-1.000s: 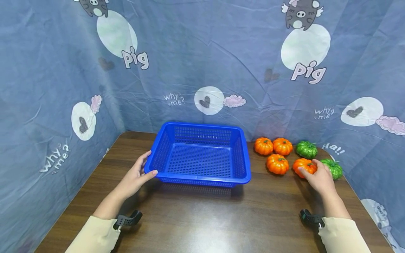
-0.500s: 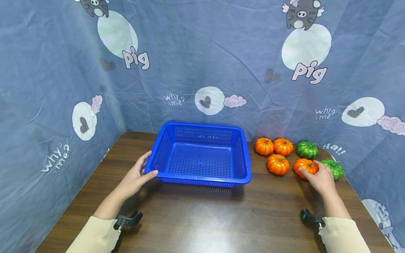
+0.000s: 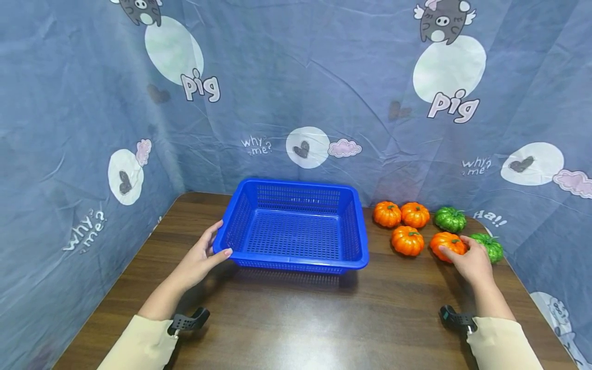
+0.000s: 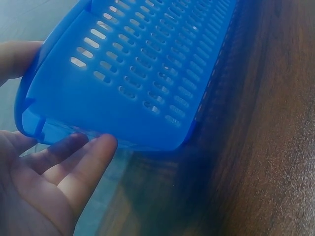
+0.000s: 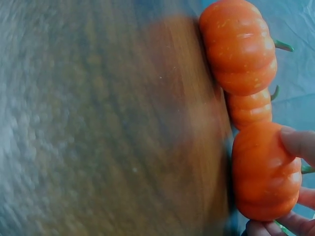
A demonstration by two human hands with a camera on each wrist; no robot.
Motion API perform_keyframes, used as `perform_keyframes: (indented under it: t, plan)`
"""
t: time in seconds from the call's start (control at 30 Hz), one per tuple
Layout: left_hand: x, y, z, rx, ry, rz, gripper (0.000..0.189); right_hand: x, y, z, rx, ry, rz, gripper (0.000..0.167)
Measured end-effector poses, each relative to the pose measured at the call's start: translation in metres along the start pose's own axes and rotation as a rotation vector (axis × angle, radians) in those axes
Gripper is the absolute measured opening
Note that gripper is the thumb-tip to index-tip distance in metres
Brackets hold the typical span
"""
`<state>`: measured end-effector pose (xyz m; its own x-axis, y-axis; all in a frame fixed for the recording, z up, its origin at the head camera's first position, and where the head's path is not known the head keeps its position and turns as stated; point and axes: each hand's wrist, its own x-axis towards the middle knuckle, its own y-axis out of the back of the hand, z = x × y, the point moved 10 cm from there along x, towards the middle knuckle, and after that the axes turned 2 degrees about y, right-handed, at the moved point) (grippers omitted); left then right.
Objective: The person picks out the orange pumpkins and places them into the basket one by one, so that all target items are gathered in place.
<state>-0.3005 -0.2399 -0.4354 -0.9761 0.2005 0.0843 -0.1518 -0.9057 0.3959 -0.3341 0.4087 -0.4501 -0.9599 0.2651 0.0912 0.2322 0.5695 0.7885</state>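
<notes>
In the head view a blue plastic basket (image 3: pixel 296 261) with slotted walls stands at the middle back of the table, with nothing in it. My left hand (image 3: pixel 196 263) grips its near left corner, thumb on the front rim and fingers along the left side. The left wrist view shows the basket's slotted wall (image 4: pixel 64 93) between thumb and fingers. At the right my right hand (image 3: pixel 476 264) holds an orange toy pumpkin (image 3: pixel 446 245) between thumb and fingers. Close up, this ribbed pumpkin (image 5: pixel 263 172) has its far side partly hidden by the fingers.
Three other orange pumpkins (image 3: pixel 407 241) sit left of the held one. A green pumpkin (image 3: pixel 450 219) lies behind it, and another green pumpkin (image 3: pixel 492 248) is partly covered by my right hand. A blue printed cloth (image 3: pixel 296 92) hangs around the wooden table (image 3: pixel 296 318).
The head view has shifted very slightly. Both hands keep their holds on the basket and the orange pumpkin.
</notes>
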Motion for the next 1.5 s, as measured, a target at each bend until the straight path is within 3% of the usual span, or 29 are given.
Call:
perform_keyframes:
  t: [0.63,0.9,1.5]
  plan:
    - [-0.001,0.000,-0.001,0.014,0.018,0.006,0.079,-0.011,0.016,-0.021,0.007,0.098,0.021,0.081]
    - [0.000,-0.002,0.001,-0.024,-0.025,-0.011,0.078,-0.016,0.021,-0.032,0.024,0.126,0.034,0.082]
    - [0.000,-0.002,0.001,-0.008,-0.015,-0.007,0.078,-0.032,0.042,-0.080,0.041,0.247,0.130,0.072]
